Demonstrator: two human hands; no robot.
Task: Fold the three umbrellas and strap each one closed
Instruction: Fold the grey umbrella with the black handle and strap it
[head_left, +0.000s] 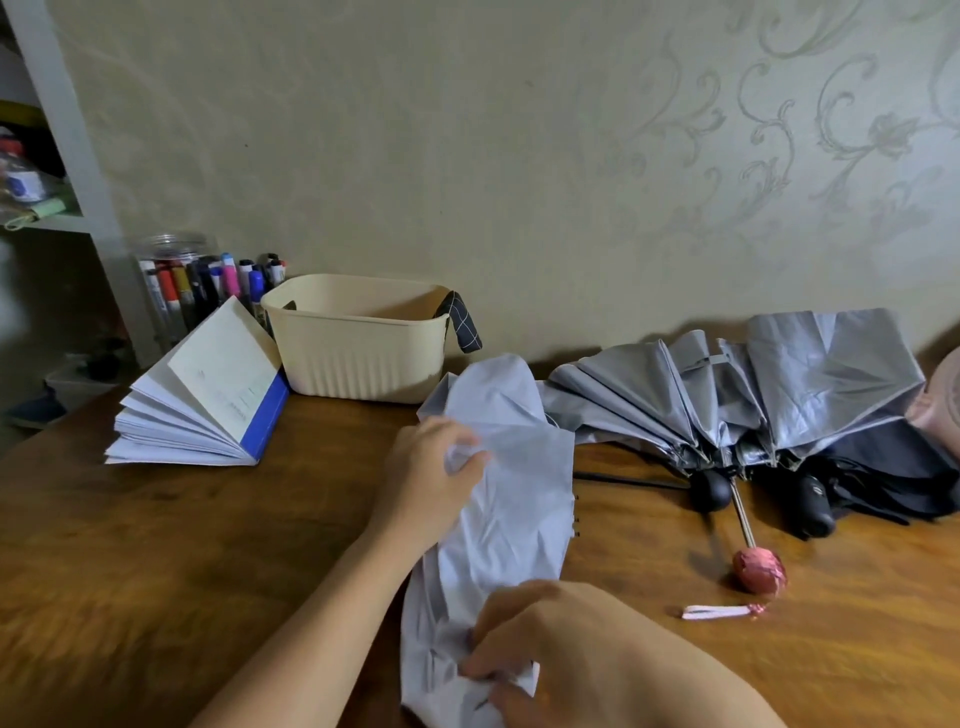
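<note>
Right hand (561, 649), nearest, fingers curled, pinches the near end of the pale lavender umbrella (498, 514) lying lengthwise on the wooden table (208, 545). Left hand (431, 478) grips its canopy mid-length. Silver umbrella (727, 395) lies right, unfolded.

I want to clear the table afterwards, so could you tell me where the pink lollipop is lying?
The pink lollipop lies on the wooden table right of centre, just in front of the grey umbrella.
</note>
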